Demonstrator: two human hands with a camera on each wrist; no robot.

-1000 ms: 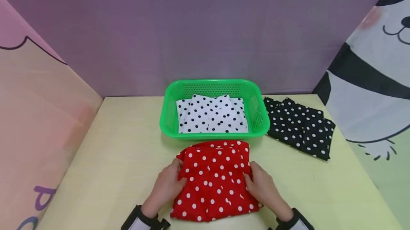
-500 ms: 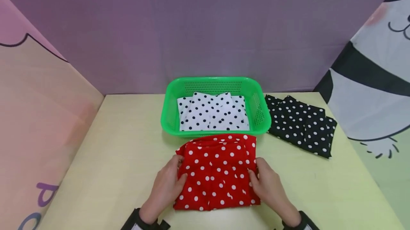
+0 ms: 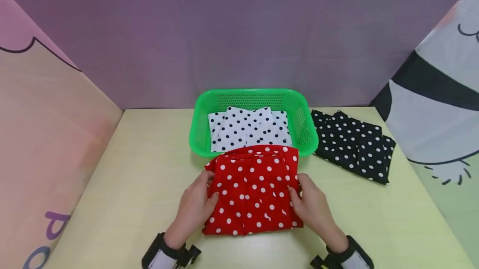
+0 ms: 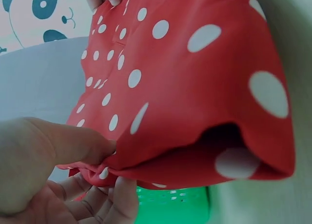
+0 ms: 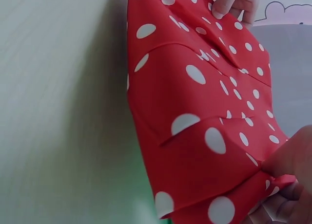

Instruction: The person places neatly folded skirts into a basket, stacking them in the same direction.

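Red polka-dot cloth (image 3: pixel 252 192): folded, white-spotted, layered pleats. Located on table (image 3: pixel 131 186), far edge overlapping green basket (image 3: pixel 304 136) rim at 12 o'clock. Pinched at both side edges by left hand (image 3: pixel 194 208) and right hand (image 3: pixel 312 208).

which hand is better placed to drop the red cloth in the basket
Neither clearly: left hand and right hand each pinch a side edge of the red cloth, whose far edge overlaps the basket rim. Likely both lift together.
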